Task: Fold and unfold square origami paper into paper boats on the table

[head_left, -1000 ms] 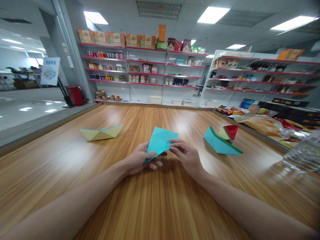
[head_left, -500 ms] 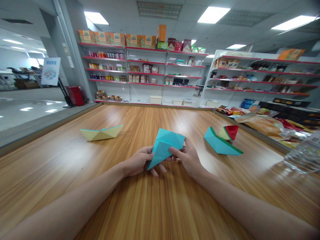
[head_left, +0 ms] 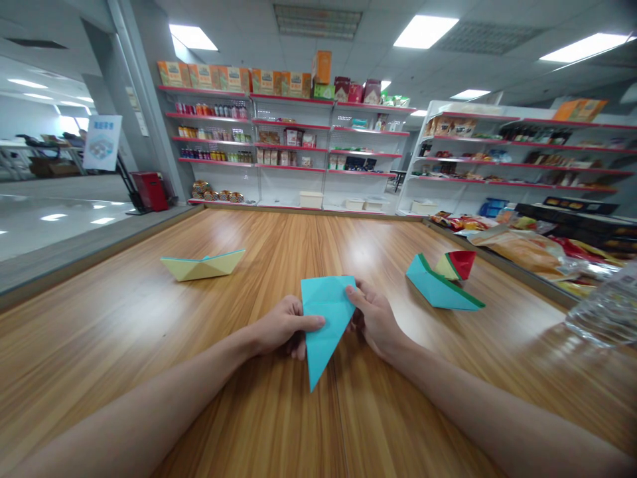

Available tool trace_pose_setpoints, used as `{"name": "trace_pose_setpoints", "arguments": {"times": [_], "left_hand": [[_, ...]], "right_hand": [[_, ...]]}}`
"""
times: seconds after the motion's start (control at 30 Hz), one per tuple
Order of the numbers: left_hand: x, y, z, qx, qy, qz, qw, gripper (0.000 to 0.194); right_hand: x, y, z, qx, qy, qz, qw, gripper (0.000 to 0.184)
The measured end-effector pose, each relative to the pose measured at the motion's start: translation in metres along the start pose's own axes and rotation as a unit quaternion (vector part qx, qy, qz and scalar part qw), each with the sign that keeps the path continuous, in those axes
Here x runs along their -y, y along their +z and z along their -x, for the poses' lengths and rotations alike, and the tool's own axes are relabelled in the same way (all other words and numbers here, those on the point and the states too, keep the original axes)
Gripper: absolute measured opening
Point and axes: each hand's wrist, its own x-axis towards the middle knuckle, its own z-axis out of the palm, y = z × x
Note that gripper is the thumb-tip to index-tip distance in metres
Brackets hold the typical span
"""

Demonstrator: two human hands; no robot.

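Note:
A folded sheet of blue paper (head_left: 328,302) is held between my two hands above the wooden table, its long point directed down toward me. My left hand (head_left: 291,325) pinches its left edge, thumb lying across the front face and fingers behind. At the upper right corner my right hand (head_left: 373,315) grips it, thumb on top and the other fingers partly hidden behind the paper. A yellow paper boat (head_left: 203,267) with a blue rim stands to the left. On the right sits a blue paper boat (head_left: 442,289) with a green rim, close to a red and yellow folded paper piece (head_left: 458,264).
The wooden table (head_left: 239,405) has a raised edge. A clear plastic bottle (head_left: 604,312) lies at the far right, near packaged snacks (head_left: 527,249) beyond the edge. Stocked shelves (head_left: 288,143) stand behind, and a red box (head_left: 150,191) is on the floor at left.
The blue paper has been turned and lowered, so its point now reaches nearer to me. My left thumb has moved onto its front face, and my right hand has shifted to its upper right corner.

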Motion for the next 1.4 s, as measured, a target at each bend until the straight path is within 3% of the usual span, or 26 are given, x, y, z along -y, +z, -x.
{"name": "trace_pose_setpoints", "arguments": {"times": [0.1,0.27,0.37,0.5,0.6,0.8,1.0,1.2,1.4], "left_hand": [[0.002,-0.001,-0.001,-0.019,0.005,0.011,1.000,0.044],[0.003,0.001,-0.004,-0.047,0.023,0.046,0.998,0.045],[0.002,0.002,-0.005,-0.072,0.031,0.028,0.997,0.048],[0.002,0.002,-0.006,-0.135,0.053,0.022,0.989,0.048],[0.004,0.002,-0.008,-0.168,0.074,0.036,0.982,0.047],[0.007,0.000,-0.011,-0.159,0.100,0.073,0.979,0.042],[0.004,0.000,-0.007,-0.118,0.061,0.054,0.990,0.043],[0.000,-0.004,-0.003,-0.029,0.038,-0.010,0.999,0.045],[-0.002,-0.009,0.000,0.025,0.019,0.006,0.999,0.036]], "right_hand": [[-0.004,-0.002,-0.002,0.006,0.021,-0.008,1.000,0.037],[-0.004,0.001,0.001,0.032,0.040,0.069,0.996,0.053],[0.000,0.004,0.005,0.074,0.039,0.123,0.989,0.050],[0.005,0.008,0.012,0.182,0.040,0.207,0.960,0.046],[0.009,0.011,0.016,0.230,0.056,0.217,0.947,0.040],[0.011,0.011,0.018,0.272,0.072,0.215,0.935,0.034],[0.008,0.005,0.014,0.256,0.070,0.228,0.937,0.039],[0.006,0.000,0.009,0.224,0.043,0.162,0.960,0.039],[-0.001,-0.006,0.006,0.100,0.036,0.088,0.990,0.051]]}}
